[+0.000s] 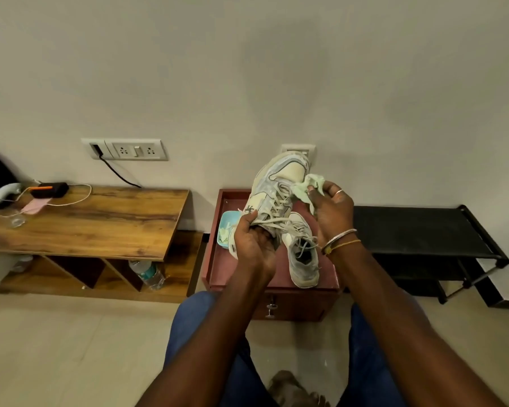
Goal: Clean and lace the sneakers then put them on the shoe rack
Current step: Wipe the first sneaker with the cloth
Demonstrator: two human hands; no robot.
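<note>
**Green cloth point(309, 185) against the toe of the raised sneaker point(279, 177)**

Right hand point(332, 212) pinches the crumpled cloth between thumb and fingers and holds it on the toe side of the pale shoe. Left hand point(253, 240) curls around the heel end and keeps the toe pointing up, probably so the dirty side is easy to reach. Below them the second sneaker point(303, 254) lies on the reddish cabinet point(276, 302), near a light blue bowl point(227, 223). To the right stands the black shoe rack point(417, 230), with no shoe on it yet.

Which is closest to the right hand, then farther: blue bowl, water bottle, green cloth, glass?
1. green cloth, in the right hand
2. blue bowl, just left
3. water bottle, under the table
4. glass, far left
</note>
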